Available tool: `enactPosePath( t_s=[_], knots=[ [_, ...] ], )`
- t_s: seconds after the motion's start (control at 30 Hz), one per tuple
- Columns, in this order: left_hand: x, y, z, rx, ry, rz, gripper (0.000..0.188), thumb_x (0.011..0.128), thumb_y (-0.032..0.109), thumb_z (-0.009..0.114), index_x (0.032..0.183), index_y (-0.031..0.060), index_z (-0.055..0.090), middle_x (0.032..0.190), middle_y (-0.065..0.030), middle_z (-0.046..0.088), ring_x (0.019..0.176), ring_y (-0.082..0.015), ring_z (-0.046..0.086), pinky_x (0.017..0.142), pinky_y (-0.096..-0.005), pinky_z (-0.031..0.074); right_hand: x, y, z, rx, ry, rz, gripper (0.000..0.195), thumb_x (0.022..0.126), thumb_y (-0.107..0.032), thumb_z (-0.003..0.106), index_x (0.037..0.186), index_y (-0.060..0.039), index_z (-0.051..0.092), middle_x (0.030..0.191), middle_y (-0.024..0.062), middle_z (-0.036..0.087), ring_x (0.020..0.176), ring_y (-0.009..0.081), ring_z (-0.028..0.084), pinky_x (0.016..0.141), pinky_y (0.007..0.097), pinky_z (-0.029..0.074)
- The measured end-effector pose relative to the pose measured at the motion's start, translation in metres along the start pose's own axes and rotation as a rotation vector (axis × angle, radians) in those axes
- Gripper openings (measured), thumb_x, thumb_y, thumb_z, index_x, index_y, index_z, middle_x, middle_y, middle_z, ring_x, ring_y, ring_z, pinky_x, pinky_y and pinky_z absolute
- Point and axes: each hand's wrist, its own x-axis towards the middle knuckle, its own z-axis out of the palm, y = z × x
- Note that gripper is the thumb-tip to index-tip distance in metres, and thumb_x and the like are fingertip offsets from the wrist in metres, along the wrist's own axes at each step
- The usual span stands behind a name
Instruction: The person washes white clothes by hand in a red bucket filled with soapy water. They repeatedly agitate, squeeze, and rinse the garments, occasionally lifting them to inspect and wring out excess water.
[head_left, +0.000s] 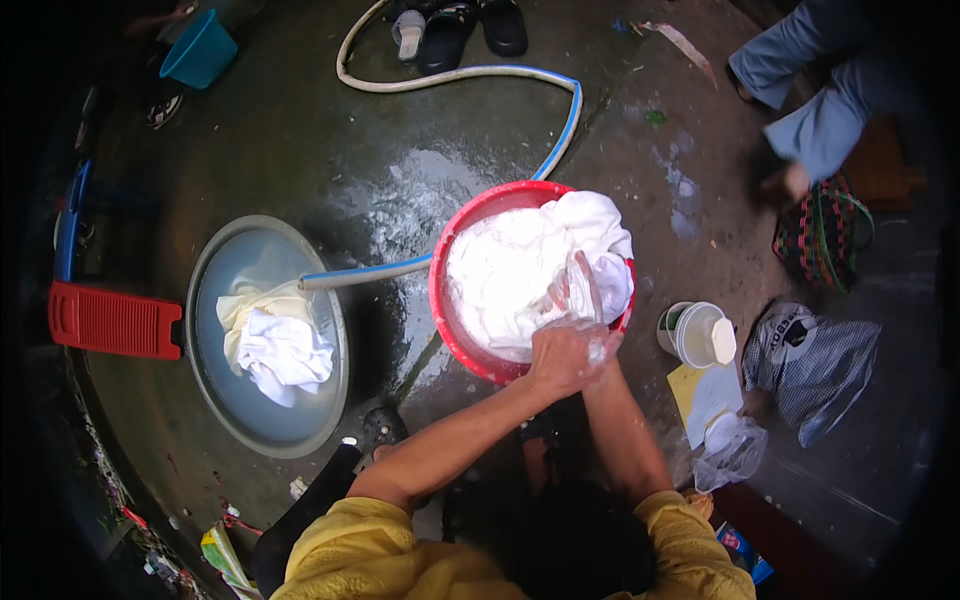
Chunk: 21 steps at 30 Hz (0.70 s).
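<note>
A red plastic basin (444, 322) stands on the wet floor in front of me, heaped with soapy white cloth (502, 274). Part of the cloth hangs over the basin's right rim. My left hand (570, 354), flecked with suds, is curled over a fold of the cloth at the near right rim. Crossing beneath it, my right hand (583, 281) reaches into the heap, its fingers against the same bunched cloth. The left hand hides most of the right palm. A grey basin (196, 360) at left holds cloudy water with white and cream cloths (281, 349).
A blue-striped hose (367, 274) curves behind the red basin and ends over the grey one. At left lies a red washboard (116, 320). White tubs (697, 334), a checked bag (817, 367) and a woven basket (821, 232) are at right, near another person's legs (817, 112).
</note>
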Motion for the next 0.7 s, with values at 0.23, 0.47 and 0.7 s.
enactPosePath(
  t_s=[0.23, 0.47, 0.7],
  knots=[
    [0.002, -0.018, 0.016, 0.08, 0.008, -0.094, 0.031, 0.086, 0.035, 0.055, 0.076, 0.0081, 0.066, 0.069, -0.0183, 0.063, 0.06, -0.0359, 0.061, 0.056, -0.0462, 0.047, 0.006, 0.02, -0.033, 0.24, -0.126, 0.087, 0.039, 0.099, -0.034, 0.04, 0.127, -0.0078, 0.049, 0.104, 0.0043, 0.06, 0.095, 0.0183, 0.059, 0.084, 0.0342, 0.05],
    [0.073, -0.08, -0.053, -0.394, -0.041, -0.827, 0.049, 0.09, 0.051, 0.052, 0.073, 0.0057, 0.059, 0.069, -0.0125, 0.061, 0.066, -0.0238, 0.062, 0.06, -0.0368, 0.048, -0.002, -0.022, 0.007, -0.15, 0.365, 0.089, 0.033, 0.093, -0.019, 0.053, 0.12, -0.0009, 0.054, 0.113, 0.0108, 0.061, 0.104, 0.0202, 0.06, 0.095, 0.0345, 0.047],
    [0.069, -0.058, -0.122, -1.274, -0.215, -0.694, 0.032, 0.094, 0.037, 0.055, 0.094, 0.0052, 0.061, 0.09, -0.009, 0.063, 0.086, -0.0168, 0.062, 0.074, -0.0315, 0.052, -0.005, -0.063, -0.004, -1.121, 0.179, -0.125, 0.044, 0.084, -0.016, 0.063, 0.124, -0.002, 0.052, 0.114, 0.0119, 0.059, 0.101, 0.0171, 0.057, 0.094, 0.0319, 0.043]
  ],
)
